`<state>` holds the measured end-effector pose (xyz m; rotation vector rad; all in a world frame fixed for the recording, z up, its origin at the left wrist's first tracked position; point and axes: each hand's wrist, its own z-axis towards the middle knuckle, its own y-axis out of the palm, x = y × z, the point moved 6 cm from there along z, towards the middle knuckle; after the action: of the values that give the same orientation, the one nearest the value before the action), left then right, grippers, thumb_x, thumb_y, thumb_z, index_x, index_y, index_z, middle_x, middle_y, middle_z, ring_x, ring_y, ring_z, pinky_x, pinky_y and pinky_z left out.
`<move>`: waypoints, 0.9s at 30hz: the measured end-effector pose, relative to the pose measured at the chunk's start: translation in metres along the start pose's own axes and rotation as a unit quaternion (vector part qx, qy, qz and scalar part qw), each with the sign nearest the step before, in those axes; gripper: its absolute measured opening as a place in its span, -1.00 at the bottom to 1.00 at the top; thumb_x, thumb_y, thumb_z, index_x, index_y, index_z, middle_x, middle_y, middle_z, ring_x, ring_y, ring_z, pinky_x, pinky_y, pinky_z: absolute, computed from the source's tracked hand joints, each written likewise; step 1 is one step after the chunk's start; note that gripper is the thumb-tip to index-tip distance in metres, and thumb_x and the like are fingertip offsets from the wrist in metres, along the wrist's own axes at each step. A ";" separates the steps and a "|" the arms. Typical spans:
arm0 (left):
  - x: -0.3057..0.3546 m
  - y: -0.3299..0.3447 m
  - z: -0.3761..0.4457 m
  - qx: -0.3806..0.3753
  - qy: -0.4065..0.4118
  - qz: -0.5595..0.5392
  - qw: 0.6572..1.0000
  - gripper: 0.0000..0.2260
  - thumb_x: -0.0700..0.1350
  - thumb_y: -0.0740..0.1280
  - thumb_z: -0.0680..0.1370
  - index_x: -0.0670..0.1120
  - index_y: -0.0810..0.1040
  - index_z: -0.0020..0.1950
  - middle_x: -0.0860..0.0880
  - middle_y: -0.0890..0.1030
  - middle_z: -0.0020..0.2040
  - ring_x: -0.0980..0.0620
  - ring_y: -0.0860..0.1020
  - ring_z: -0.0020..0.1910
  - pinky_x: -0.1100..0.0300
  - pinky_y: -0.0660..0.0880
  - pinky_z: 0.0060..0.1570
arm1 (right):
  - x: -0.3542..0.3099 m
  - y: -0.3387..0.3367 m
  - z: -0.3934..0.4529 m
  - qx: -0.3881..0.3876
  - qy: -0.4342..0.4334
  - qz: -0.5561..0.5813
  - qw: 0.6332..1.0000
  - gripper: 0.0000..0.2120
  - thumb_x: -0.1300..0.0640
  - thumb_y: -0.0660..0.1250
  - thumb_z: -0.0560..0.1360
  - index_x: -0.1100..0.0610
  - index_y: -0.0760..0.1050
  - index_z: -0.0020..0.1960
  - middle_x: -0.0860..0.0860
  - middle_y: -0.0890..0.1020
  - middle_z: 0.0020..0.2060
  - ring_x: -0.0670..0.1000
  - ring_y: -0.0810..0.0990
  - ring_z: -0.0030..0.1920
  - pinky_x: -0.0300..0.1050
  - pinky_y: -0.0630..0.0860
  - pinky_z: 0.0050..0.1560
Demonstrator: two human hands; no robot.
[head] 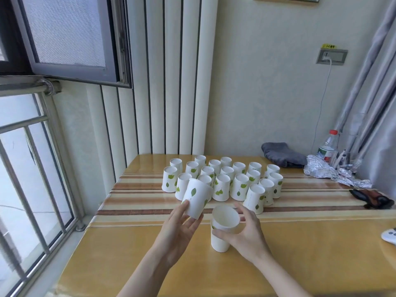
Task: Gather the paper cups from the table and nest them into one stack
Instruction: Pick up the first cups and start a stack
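Note:
Several white paper cups with green leaf prints [222, 179] stand upside down in rows across the middle of the table [300, 243]. My left hand [180, 228] holds one such cup [198, 197] tilted, base up, just above the table in front of the rows. To its right, a short upright stack of nested cups [222, 230] stands on the table, mouth open upward. My right hand [246, 234] is wrapped around that stack from the right, thumb across its front.
At the back right lie a grey cloth [282, 154], crumpled foil [327, 171] and a plastic bottle [327, 146]. A dark object [370, 198] and a white remote [390, 236] sit at the right edge. A window with railing is on the left.

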<state>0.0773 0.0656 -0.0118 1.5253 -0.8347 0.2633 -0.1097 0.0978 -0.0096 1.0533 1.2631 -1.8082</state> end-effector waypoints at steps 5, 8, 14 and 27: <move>0.001 0.029 0.004 -0.081 0.038 0.087 0.992 -0.65 -0.14 0.30 0.60 -0.19 0.46 0.37 -0.15 0.61 0.28 -0.11 0.57 0.28 -0.03 0.41 0.35 | -0.032 -0.020 0.015 -0.030 -0.031 0.063 0.997 -0.27 -0.36 0.41 0.19 -0.27 0.33 0.31 -0.21 0.50 0.25 -0.30 0.40 0.30 -0.27 0.38 0.27; -0.005 0.046 0.008 -0.130 0.043 0.184 0.973 -0.57 -0.05 0.40 0.55 -0.09 0.46 0.40 -0.18 0.56 0.33 -0.14 0.52 0.34 -0.06 0.35 0.42 | -0.062 -0.022 0.028 -0.057 -0.043 0.114 0.991 -0.40 -0.23 0.45 0.35 -0.21 0.37 0.34 -0.10 0.54 0.25 -0.27 0.52 0.21 -0.19 0.58 0.13; -0.003 0.046 0.016 -0.108 0.151 0.488 0.853 -0.54 0.05 0.49 0.44 0.12 0.46 0.29 0.03 0.62 0.23 0.09 0.55 0.27 0.02 0.45 0.35 | -0.069 -0.026 0.038 0.001 -0.103 0.044 0.994 -0.51 0.02 0.47 0.43 -0.08 0.44 0.33 -0.25 0.52 0.26 -0.39 0.42 0.26 -0.41 0.41 0.11; 0.034 0.006 0.055 -0.003 0.177 0.492 0.852 -0.63 -0.41 0.24 0.49 0.04 0.54 0.09 0.05 0.60 0.18 0.09 0.53 0.25 0.31 0.49 0.11 | -0.014 -0.035 0.041 -0.011 -0.093 -0.046 0.995 -0.51 -0.32 0.29 0.36 -0.16 0.45 0.23 -0.27 0.50 0.22 -0.22 0.42 0.31 -0.25 0.33 0.28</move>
<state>0.0803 0.0031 0.0058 0.8685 -1.2469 1.2515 -0.1435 0.0699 0.0256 0.8051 1.2318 -1.9095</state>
